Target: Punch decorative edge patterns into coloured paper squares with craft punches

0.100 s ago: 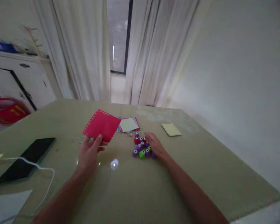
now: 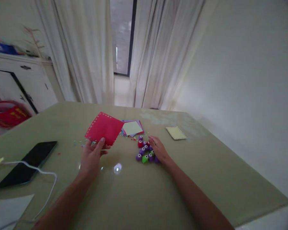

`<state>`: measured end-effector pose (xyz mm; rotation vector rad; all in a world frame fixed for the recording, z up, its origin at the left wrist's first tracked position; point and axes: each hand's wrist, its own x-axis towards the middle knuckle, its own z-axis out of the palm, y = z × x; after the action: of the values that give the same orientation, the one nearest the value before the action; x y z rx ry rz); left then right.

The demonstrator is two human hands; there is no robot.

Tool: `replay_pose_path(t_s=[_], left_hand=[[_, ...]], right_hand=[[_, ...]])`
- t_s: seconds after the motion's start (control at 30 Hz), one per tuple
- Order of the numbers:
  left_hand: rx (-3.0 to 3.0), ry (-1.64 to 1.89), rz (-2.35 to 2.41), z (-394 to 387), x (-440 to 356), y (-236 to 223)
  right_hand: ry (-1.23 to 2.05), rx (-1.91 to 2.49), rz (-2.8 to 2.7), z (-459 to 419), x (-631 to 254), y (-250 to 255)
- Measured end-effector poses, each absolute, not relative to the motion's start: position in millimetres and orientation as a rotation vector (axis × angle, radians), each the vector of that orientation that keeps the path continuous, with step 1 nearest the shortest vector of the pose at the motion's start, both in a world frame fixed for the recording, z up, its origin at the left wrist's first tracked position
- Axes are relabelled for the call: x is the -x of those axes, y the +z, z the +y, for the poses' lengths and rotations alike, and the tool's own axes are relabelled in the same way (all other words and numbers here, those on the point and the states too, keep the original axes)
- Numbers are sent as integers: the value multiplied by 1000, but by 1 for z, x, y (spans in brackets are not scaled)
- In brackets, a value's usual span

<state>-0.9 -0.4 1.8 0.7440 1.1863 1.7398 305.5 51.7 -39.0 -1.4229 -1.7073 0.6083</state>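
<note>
My left hand point(image 2: 92, 156) grips a red paper square point(image 2: 105, 127) by its lower edge, thumb on the front face. Small holes run along the square's edges, and it is tilted up off the table. My right hand point(image 2: 158, 148) lies with fingers stretched out, its inner side against a cluster of small purple, red and green craft punches point(image 2: 145, 158) with white-ringed tops. The hand hides part of that cluster. Behind the red square lies a stack of coloured paper squares point(image 2: 132, 128), a pale one on top. Tiny paper bits point(image 2: 127, 136) are scattered by it.
A pale yellow paper square with edge holes point(image 2: 176, 133) lies at the right. On the left are a black phone point(image 2: 28, 164), a white cable point(image 2: 45, 172) and a white sheet point(image 2: 9, 209). The table point(image 2: 220, 166) meets a wall at its right.
My right hand and the nearby punches have shifted very slightly to the left. My left hand still holds the red paper square, almost unmoved.
</note>
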Motion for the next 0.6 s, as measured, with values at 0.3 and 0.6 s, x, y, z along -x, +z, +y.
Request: replay_pose_path(t_s=[0.3,0.6], left_hand=[[-739,1785,1172,0,1,7],[-712,1828,1174,4,3,8]], right_hand=[[459,1511,-1596,33,-244,-46],[388,1546,-1598,44,-175,-53]])
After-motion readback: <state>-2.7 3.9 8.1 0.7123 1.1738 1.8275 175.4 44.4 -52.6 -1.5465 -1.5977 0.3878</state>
